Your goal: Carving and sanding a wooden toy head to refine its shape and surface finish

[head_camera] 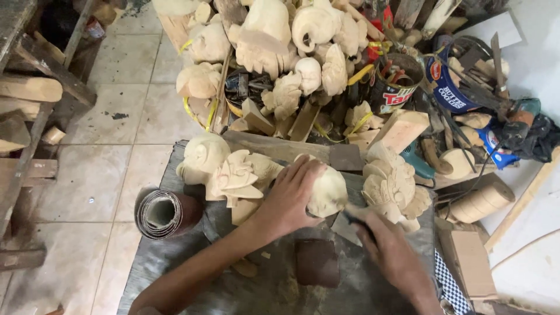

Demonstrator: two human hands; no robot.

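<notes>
Left hand [291, 195], fingers spread, presses down on a rounded carving [326, 192] of pale, unpainted wood and steadies it on the grey work surface [175, 256]. Right hand [388, 251], blurred, is closed around a folded piece of sandpaper [349, 221] whose edge meets the lower side of the same carving; how tightly the fingers close cannot be made out. The carving lies near the middle of the surface, its underside hidden by the left palm.

To its left sit a smooth, round-headed figure [201, 157] and a leafy, sharply cut piece [239, 175], both of the same pale wood. To its right stands an ornate carving [394, 186] with layered, scale-like relief. A dark brown square of sandpaper [317, 262] lies flat between the forearms, and a loose roll of sandpaper [163, 213], grey inside and brown outside, rests at the surface's left edge.

Behind, a heap of unfinished carvings [280, 46] rises from a container that is mostly buried, with yellow straps showing through. A tin can [394, 84] holding tools, a blue tub [452, 87] and a coil of rope [481, 201] crowd the right side. Rough planks [29, 87] are cut off at the left edge. The floor is pale tile [105, 111].
</notes>
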